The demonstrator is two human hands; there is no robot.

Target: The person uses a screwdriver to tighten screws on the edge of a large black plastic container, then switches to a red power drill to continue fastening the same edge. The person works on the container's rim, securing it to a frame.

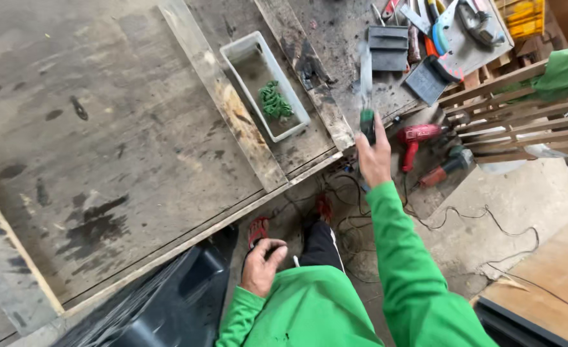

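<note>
1. Right hand (374, 157) is raised over the workbench edge, fingers wrapped round the dark-green handle of a tool (366, 96); its pale blade is motion-blurred and points up and away, so what kind of tool it is cannot be told.
2. Left hand (261, 263) hangs low by the body with fingers curled loosely, holding nothing that can be seen, just beside the bench edge (232, 218).
3. On the bench, a white tray (297, 125) holds a small heap of green pieces (274, 101), well left of the raised tool.
4. Beyond, dark blocks (388, 48) and hand tools lie within reach; a red drill (415, 138) rests on the floor below, cables trailing.
</note>
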